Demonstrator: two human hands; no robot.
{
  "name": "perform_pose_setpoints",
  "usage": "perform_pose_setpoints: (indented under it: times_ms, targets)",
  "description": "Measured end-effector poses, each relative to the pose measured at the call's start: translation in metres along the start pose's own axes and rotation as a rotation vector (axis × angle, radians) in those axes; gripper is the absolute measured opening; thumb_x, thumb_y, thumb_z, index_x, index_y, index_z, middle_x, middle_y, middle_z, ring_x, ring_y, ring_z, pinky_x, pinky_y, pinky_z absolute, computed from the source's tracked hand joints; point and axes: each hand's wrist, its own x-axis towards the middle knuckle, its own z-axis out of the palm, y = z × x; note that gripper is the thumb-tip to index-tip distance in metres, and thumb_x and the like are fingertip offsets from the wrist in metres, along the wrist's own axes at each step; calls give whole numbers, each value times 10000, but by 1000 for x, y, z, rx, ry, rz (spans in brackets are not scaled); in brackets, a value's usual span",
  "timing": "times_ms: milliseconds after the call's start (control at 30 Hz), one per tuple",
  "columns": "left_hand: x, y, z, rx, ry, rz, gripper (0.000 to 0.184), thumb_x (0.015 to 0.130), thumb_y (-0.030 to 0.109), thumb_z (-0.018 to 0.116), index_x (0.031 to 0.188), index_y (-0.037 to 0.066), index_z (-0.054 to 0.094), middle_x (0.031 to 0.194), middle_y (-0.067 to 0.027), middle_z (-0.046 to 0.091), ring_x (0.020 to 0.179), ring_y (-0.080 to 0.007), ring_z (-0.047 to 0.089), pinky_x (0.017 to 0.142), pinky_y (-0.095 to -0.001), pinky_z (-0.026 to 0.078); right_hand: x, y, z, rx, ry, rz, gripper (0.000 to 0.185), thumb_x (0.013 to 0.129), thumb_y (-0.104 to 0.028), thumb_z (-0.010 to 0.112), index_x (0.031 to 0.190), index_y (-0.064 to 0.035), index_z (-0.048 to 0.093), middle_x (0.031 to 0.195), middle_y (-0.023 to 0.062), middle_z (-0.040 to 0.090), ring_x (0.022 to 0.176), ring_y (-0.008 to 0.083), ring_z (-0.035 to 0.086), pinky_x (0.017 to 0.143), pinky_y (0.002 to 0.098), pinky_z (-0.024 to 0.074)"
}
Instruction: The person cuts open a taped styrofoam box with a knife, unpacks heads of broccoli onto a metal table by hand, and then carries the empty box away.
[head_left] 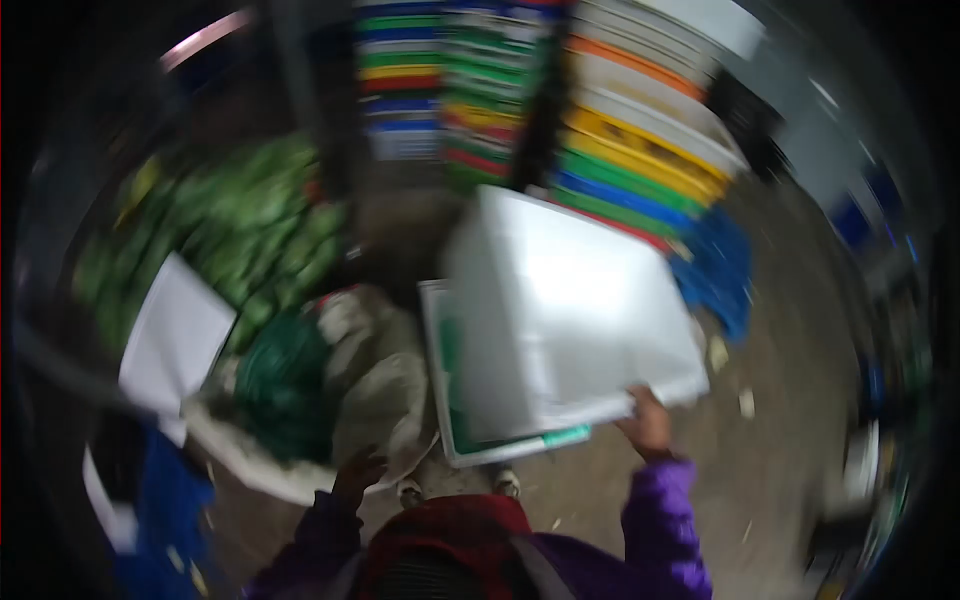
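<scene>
A large white crate is tilted in front of me, blurred by motion. My right hand grips its near right rim, fingers curled over the edge. Beneath it, a second crate with a white rim and green inside shows only along its left and near sides. My left hand is at the near edge of a pale sack, fingers somewhat apart and nothing visible in them. In the sack's opening lies a dark green bundle, perhaps net or bag material.
Stacks of coloured crates and more crates stand at the back. A heap of green vegetables fills the left, with a white sheet before it. Blue plastic lies at right; scraps litter the floor.
</scene>
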Motion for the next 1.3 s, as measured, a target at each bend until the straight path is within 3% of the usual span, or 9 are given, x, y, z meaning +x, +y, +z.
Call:
perform_pose_setpoints:
  times_ms: [133,200,233,300,433,567,833,1033,1300]
  targets:
    - [-39,-63,54,-185,318,-172,435,872,123,584,1283,48,459,1153,-121,574,1063,-189,542,887,-327,454,43,160,-17,-63,71,255,745,539,-125,829,1162,85,478,1085,229,558,999,339,543,891,412,441]
    - [-72,-123,70,387,228,-117,399,902,212,547,1268,68,481,1110,-94,601,1010,-184,573,848,-344,467,78,329,12,274,148,144,722,624,-73,798,1237,51,436,1133,188,508,1028,244,507,897,414,443]
    - [-97,-130,98,475,359,-98,379,913,302,514,1220,80,518,1045,-82,631,925,-198,611,804,-364,478,108,368,0,397,-186,111,404,883,-421,541,1144,-125,629,1098,239,577,977,364,541,840,435,427]
    - [-126,-164,122,449,472,-221,384,910,309,517,1217,79,520,1046,-85,631,927,-201,611,806,-365,477,156,368,15,-569,-170,-267,391,843,-436,590,1070,-124,652,990,188,604,882,338,573,748,456,456]
    - [-169,-224,148,245,695,-399,395,903,324,523,1211,77,526,1048,-91,631,930,-207,611,811,-366,476,206,242,162,-190,-179,-157,502,813,-309,654,1208,-48,489,1150,188,505,985,331,526,806,412,456]
    - [-183,-259,147,47,867,-391,406,895,338,529,1205,76,531,1050,-97,630,932,-212,611,816,-367,474,181,71,335,531,-775,-183,718,782,-181,718,1346,28,326,1309,188,406,1089,325,479,864,368,456]
    - [-284,-364,88,-299,1122,-386,429,881,366,541,1194,72,541,1053,-109,630,938,-223,611,825,-370,471,-198,-329,408,159,-1673,-804,786,804,-495,604,1346,14,351,1333,264,401,1263,359,372,1058,386,278]
    - [-366,-398,22,-520,1201,-399,448,870,388,551,1185,70,549,1056,-118,630,942,-231,611,831,-372,469,-302,-320,527,-692,-1776,-1225,715,768,-590,589,1313,-147,454,1324,208,435,1243,387,383,1030,447,320]
    - [-396,-398,-177,-655,1229,-330,473,856,416,563,1173,66,559,1059,-130,629,948,-242,611,841,-375,467,-313,-463,653,-502,-1807,-1027,584,785,-536,579,1226,-155,541,1182,184,550,1106,367,512,954,491,385]
